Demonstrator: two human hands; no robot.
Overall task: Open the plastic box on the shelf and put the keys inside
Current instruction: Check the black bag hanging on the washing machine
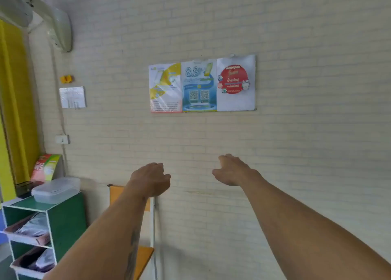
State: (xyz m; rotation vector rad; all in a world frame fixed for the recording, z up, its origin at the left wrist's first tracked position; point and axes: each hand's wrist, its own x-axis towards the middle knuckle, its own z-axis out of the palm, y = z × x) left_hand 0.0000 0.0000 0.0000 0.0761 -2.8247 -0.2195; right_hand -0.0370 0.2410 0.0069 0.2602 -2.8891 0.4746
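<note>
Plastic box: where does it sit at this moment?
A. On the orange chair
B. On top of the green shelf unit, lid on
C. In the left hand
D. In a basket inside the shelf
B: the plastic box rests closed on the top of the green shelf unit, and neither hand touches it.

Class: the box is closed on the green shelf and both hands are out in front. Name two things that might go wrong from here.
1. No keys show in either the left hand or the right hand, so they may need finding first.
2. The plastic box sits near the front edge of the green shelf; prying its lid one-handed might push it off.
</note>
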